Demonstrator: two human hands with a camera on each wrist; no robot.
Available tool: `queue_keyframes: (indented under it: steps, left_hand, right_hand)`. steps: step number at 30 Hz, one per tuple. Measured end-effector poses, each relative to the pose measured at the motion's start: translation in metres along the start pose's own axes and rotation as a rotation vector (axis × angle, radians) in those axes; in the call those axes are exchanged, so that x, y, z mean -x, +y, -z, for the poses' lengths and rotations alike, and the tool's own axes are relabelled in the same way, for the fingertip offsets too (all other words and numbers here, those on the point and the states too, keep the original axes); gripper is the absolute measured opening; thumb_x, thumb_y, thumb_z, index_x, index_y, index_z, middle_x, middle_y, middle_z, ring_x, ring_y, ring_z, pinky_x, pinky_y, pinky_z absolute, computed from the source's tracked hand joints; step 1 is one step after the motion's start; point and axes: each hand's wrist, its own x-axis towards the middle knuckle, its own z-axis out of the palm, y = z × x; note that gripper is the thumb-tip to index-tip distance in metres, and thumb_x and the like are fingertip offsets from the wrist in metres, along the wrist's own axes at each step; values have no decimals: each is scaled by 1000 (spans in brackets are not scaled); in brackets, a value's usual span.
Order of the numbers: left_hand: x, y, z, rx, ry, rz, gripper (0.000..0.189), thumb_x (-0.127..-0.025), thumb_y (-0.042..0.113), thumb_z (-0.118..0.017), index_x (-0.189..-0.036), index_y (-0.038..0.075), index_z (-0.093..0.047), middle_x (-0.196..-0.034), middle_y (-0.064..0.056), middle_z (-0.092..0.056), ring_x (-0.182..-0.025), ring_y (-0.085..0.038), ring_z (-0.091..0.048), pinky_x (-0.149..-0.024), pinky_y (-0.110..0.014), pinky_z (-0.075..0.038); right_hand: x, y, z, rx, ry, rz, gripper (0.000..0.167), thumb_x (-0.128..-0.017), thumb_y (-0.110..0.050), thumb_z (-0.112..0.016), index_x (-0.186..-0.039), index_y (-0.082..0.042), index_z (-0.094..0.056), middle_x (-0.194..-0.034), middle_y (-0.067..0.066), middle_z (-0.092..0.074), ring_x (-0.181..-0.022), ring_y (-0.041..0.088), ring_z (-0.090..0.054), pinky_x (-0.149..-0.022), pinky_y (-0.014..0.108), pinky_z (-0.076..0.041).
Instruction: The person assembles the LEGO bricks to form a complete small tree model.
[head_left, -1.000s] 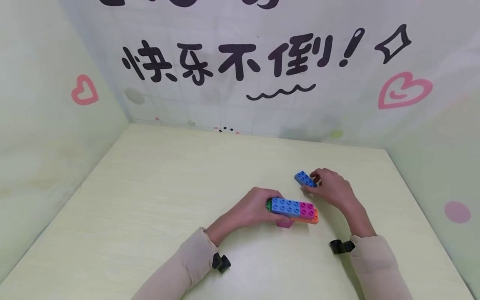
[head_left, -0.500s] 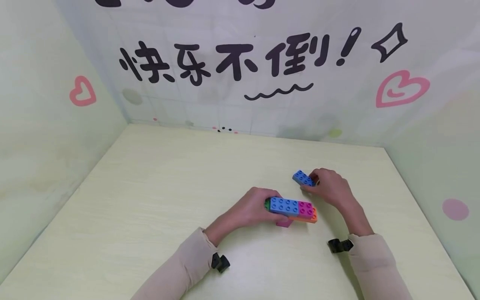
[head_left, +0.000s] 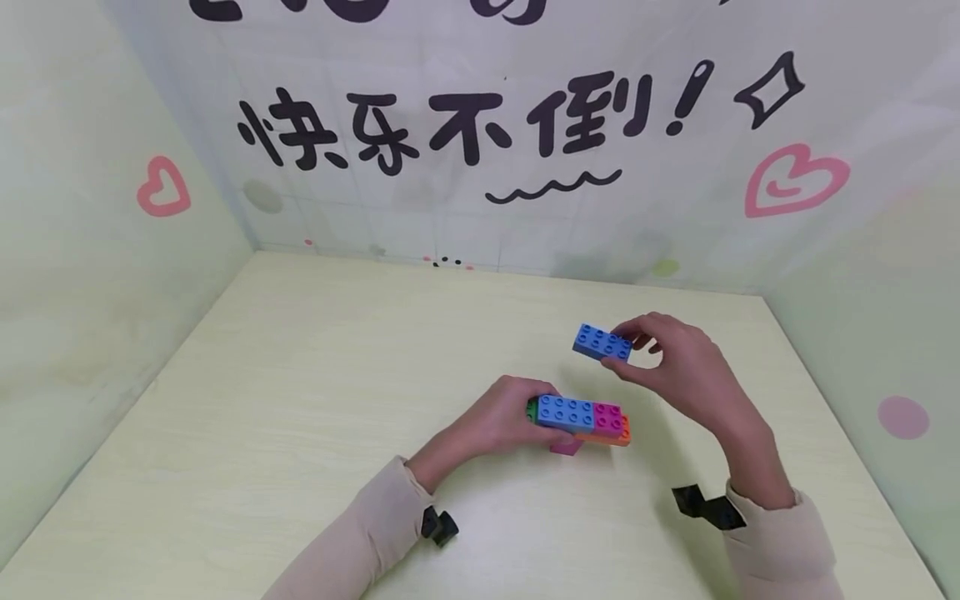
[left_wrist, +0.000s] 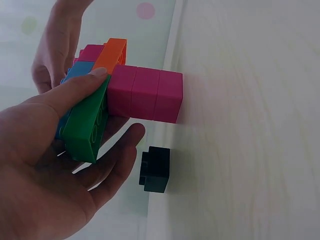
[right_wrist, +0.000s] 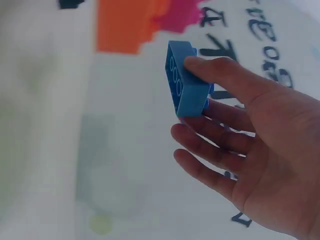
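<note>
My left hand (head_left: 502,421) grips a toy-brick build from the side. The build has a light blue brick (head_left: 566,411) and a magenta brick (head_left: 607,419) on top, over a green brick (left_wrist: 87,127) and an orange brick (left_wrist: 111,56). Under these, a column of magenta bricks (left_wrist: 145,94) reaches down to the table. Thumb and fingers of my right hand (head_left: 678,367) pinch a separate blue brick (head_left: 600,342) by one end. That brick is raised behind the build, studs up, its hollow underside showing in the right wrist view.
A dark brick (left_wrist: 157,170) stands on the table near my left fingers, hidden by the hand in the head view. The pale wooden table (head_left: 337,350) is bounded by printed cloth walls (head_left: 420,217) at the back and both sides.
My right hand has lifted the blue brick from the table, shifting it slightly left and turning it nearly in line with the build. The left hand stays on the build.
</note>
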Motion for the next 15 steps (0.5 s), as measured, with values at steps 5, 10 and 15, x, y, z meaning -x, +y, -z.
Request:
queue_keyframes:
  steps: [5,10,15]
  left_hand:
    - [0,-1,-1,0,2,-17,34,-80,32,-83,-105,13,-70,-87,13,-65,-77,-5,-58,-70,-20,-49]
    - [0,-2,-1,8,11,-35,32,-80,30,-83,-101,13,-68,-84,12,-65,-73,-6,-58,-66,-20,-49]
    - [1,-3,-1,4,13,-44,31,-80,31,-83,-101,13,-68,-81,12,-64,-69,-6,-56,-62,-20,-47]
  right_hand:
    - [9,-15,7,-64,4,135,35,-79,-32,-84,-109,-20,-70,-99,-14,-64,-88,6,-58,-73,29,-51]
    - [17,-18,9,-187,-68,199,39,-77,-27,-86,-111,-27,-68,-103,-18,-64,-90,4,-59,-73,23,-49]
    - [23,-17,7,-235,-146,198,40,-76,-26,-86,-111,-29,-67,-105,-19,-64,-93,3,-59,-77,23,-49]
